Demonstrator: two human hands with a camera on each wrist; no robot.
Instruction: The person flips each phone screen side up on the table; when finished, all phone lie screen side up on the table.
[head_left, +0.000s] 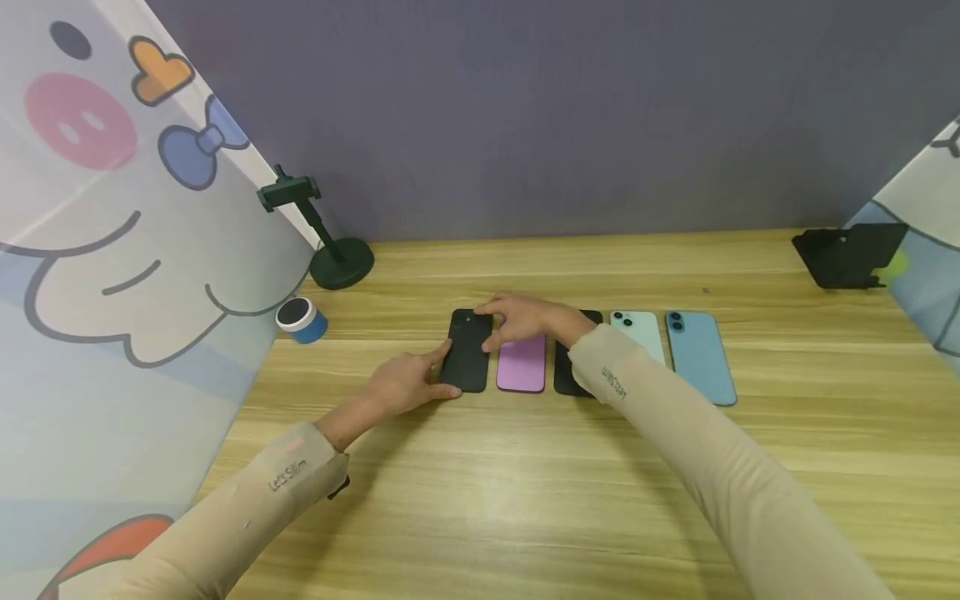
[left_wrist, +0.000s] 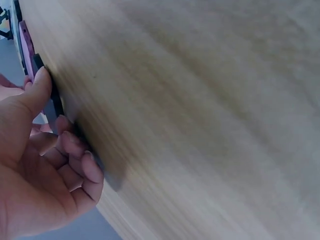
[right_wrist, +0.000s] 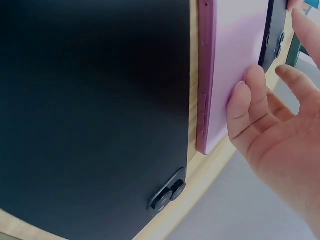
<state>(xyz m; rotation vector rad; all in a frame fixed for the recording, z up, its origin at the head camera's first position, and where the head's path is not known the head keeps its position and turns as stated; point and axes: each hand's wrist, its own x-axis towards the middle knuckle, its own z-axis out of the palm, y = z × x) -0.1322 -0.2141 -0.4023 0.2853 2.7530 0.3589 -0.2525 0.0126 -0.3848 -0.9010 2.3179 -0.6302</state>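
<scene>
A black phone (head_left: 467, 357) lies back up at the left end of a row of phones. My left hand (head_left: 405, 382) holds its lower left corner, thumb at the bottom edge and index finger at the left side. In the left wrist view, the other fingers of the left hand (left_wrist: 60, 165) are curled beside it. Across from it, my right hand (head_left: 528, 319) has index finger and thumb spread about the phone's upper right corner. The right hand covers the top of a pink phone (head_left: 521, 367); in the right wrist view its lower fingers (right_wrist: 239, 102) overlap that phone.
Further right in the row lie another black phone (head_left: 566, 375), partly under the right arm, a pale green phone (head_left: 637, 327) and a blue phone (head_left: 701, 358). A dark green stand (head_left: 341, 262) and a blue-white jar (head_left: 307, 325) stand left; a black holder (head_left: 851, 258) is back right.
</scene>
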